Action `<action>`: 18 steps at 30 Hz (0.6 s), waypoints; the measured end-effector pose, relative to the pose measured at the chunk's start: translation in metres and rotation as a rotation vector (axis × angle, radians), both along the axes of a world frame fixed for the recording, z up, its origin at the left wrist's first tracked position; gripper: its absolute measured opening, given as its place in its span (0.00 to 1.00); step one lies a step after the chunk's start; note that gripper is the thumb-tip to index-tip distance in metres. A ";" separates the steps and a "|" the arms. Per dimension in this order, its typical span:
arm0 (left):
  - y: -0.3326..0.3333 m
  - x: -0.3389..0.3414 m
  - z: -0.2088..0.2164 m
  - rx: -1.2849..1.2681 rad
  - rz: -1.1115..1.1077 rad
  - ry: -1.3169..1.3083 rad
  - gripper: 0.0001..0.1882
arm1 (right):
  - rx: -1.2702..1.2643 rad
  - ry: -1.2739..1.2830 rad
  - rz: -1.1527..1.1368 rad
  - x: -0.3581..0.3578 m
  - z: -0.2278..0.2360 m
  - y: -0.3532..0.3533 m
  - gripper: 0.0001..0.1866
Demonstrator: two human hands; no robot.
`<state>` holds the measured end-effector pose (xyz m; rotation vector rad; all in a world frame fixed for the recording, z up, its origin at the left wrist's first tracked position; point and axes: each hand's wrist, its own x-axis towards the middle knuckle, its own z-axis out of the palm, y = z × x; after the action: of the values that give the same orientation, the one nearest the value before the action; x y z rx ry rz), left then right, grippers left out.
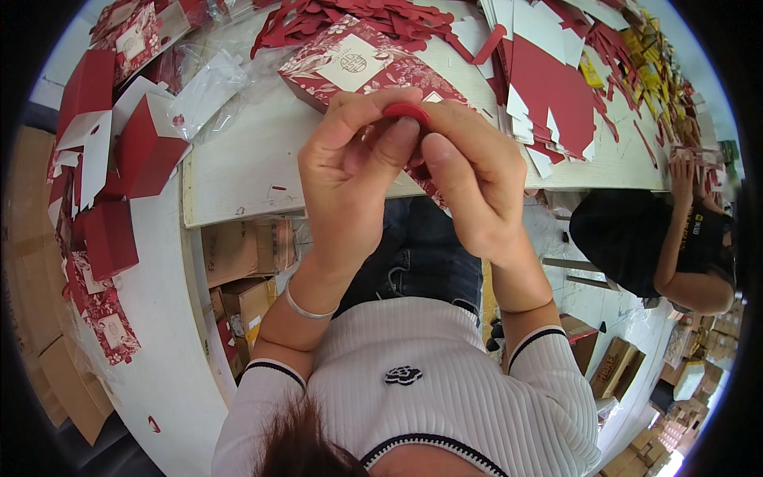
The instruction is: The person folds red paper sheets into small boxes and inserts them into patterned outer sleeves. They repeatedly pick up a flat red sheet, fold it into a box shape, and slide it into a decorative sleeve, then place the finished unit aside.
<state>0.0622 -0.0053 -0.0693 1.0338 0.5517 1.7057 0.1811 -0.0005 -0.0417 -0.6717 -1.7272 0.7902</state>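
My left hand [346, 171] and my right hand [481, 171] meet above the near edge of the table. Between their fingertips they pinch a small red piece with a rounded end [407, 111], which looks like card. Most of it is hidden behind my thumbs and fingers. Just beyond my hands lies a red floral box [318, 71] with a cream label, set at a slant on the table. My hands cover part of it, and whether they touch it I cannot tell.
Red die-cut strips [381, 24] lie heaped at the far side. Red and white card sheets [548, 79] are stacked to the right, near yellow packets [648, 67]. Folded red boxes [151, 147] and clear plastic [211, 87] stand left. A co-worker [636, 238] sits at right.
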 end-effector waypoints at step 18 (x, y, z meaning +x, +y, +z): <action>-0.020 -0.039 0.003 0.358 0.111 0.565 0.06 | -0.772 0.425 0.489 0.014 -0.030 -0.030 0.12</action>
<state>0.0231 -0.0249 -0.0664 1.7976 0.6808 1.6353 0.1949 -0.0305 -0.0715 -0.5160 -1.1689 1.8459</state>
